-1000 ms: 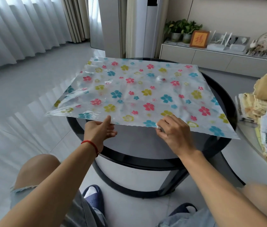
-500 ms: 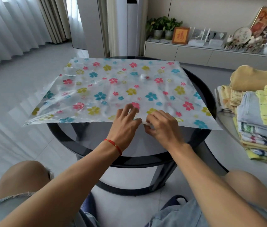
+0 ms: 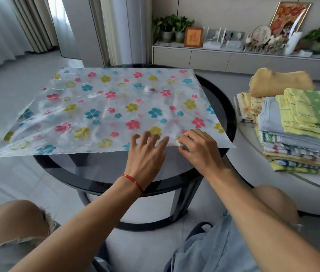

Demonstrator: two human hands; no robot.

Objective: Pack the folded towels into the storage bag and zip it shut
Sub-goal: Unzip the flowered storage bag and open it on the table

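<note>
The storage bag (image 3: pixel 116 107), clear plastic printed with red, blue and yellow flowers, lies flat and empty across the round black counter (image 3: pixel 225 114), its left part hanging out past the rim and its near edge running along in front of us. A small white valve (image 3: pixel 149 88) sits on its upper face toward the far side. At that near edge we have both hands close together: our left hand (image 3: pixel 145 154) rests palm down on the plastic with its fingers (image 3: pixel 147 137) spread and lightly curled, while our right hand (image 3: pixel 200 150) is closed in a pinch on a small white piece (image 3: pixel 179 143) right at the bag's edge; we cannot tell whether that piece is the zip slider. A red string bracelet (image 3: pixel 133 180) circles our left wrist. The folded towels (image 3: pixel 296 132) wait well apart from the bag, stacked on a lower pale table (image 3: pixel 312 183) to our right, a yellow and green one on top, grey and striped ones beneath, and a mustard-coloured one (image 3: pixel 278 82) lying behind the stack. Our bare knees and denim shorts (image 3: pixel 214 252) show below the counter. Farther off, a long low cabinet (image 3: pixel 233 59) against the wall carries potted plants (image 3: pixel 172 24) and framed pictures.
</note>
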